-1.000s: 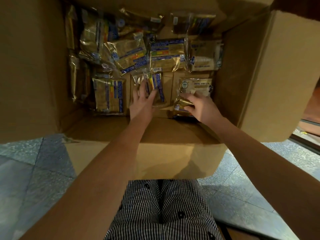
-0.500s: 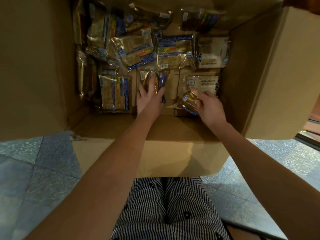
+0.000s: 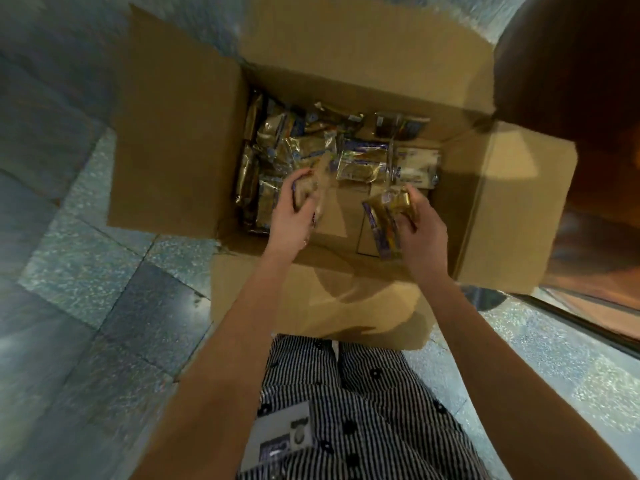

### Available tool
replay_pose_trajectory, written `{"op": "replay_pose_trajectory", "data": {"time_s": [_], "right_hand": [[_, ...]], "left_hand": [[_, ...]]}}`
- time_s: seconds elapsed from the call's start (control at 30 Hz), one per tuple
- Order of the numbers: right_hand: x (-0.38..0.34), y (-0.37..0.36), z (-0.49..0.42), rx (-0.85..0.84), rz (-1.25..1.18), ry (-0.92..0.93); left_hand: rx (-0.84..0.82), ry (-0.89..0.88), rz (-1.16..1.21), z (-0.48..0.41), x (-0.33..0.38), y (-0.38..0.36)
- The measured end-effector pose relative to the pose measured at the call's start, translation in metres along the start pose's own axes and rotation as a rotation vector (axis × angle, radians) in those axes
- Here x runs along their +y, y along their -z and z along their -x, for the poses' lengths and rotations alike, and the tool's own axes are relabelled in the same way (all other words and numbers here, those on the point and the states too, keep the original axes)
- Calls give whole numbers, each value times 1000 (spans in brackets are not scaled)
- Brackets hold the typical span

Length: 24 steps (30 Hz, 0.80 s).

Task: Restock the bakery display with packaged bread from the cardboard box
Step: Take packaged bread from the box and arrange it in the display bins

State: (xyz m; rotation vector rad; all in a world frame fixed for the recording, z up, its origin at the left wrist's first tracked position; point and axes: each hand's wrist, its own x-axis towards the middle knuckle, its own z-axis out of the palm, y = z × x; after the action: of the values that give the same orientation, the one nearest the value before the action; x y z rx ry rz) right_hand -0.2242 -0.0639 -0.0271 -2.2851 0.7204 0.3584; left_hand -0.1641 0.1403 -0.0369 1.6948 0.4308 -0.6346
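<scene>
Along the left edge of the frame runs a floor of grey speckled stone tiles (image 3: 79, 278). Next to it, filling the upper middle, an open cardboard box (image 3: 173, 133) stands on that floor with its flaps spread outward. Packs of bread (image 3: 360, 164) in shiny gold and blue wrappers crowd the left and far sides of the box's inside, and the near part of its bottom shows bare cardboard. Two bare forearms reach up from the bottom of the frame into the box. Left of centre, the left hand (image 3: 292, 213) has its fingers curled round a small pack (image 3: 311, 192), which is blurred, beside the packs at the left wall. Below, at lower centre, are black and white striped trousers (image 3: 374, 410) with a blurred grey card (image 3: 280, 438) against them. Right of centre, the right hand (image 3: 420, 226) grips a second pack (image 3: 384, 216), fingers and thumb wrapped round its far end, so that it hangs tilted over the bare cardboard. A dark brown rounded surface (image 3: 571, 81) fills the upper right corner.
</scene>
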Motion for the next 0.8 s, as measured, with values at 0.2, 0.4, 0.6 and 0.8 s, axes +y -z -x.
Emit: {"op": "replay_pose_trajectory", "data": {"time_s": [0.2,0.4,0.6,0.8], "right_hand": [[-36,54,39,-72,-146,241],[-56,103,75,-321,-31,527],[-66,123,122,-341,-106,781],[-74,98,184,-481,-57,973]], "left_hand": [[122,-54,180,75,24,25],[452,-136,115,163,25,17],[697,-275,106,271,10,-16],[987,-195,174,359,-34,-22]]}}
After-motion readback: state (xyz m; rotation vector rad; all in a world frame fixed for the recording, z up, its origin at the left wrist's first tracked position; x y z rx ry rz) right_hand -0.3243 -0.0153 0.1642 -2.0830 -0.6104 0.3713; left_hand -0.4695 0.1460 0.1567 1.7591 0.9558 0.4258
